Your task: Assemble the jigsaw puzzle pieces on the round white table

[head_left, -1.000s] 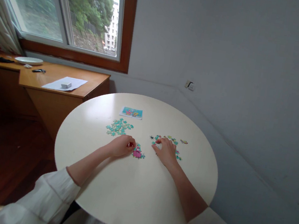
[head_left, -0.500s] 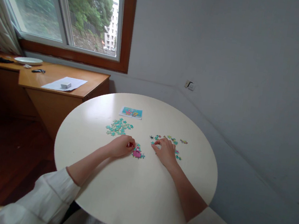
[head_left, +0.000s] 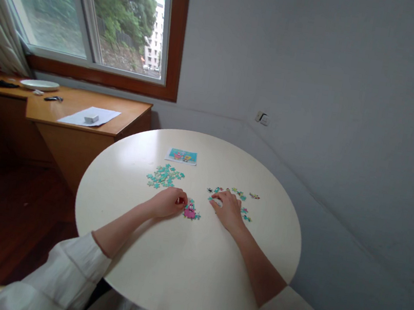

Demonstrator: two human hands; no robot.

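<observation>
Beside the partly joined jigsaw puzzle (head_left: 189,211), which shows a pink cartoon figure, my left hand (head_left: 169,202) rests with its fingers curled in a pinch. What sits between those fingertips is too small to make out. To the right, my right hand (head_left: 228,209) hovers low over scattered puzzle pieces (head_left: 240,194), thumb and forefinger slightly apart around a small teal piece (head_left: 210,198). I see no piece lifted by it. A heap of teal puzzle pieces (head_left: 165,175) lies beyond my left hand. Some pieces are hidden beneath my right hand.
A picture card (head_left: 182,156) with the cartoon lies at the far side of the round white table (head_left: 175,264). Left of it stands a wooden desk (head_left: 135,113) with a paper sheet (head_left: 76,114), a small white box (head_left: 91,118) and a white plate (head_left: 39,84). Walls close in behind and right.
My right hand's fingertips have shifted very slightly over the pieces. My left hand and the joined puzzle look the same.
</observation>
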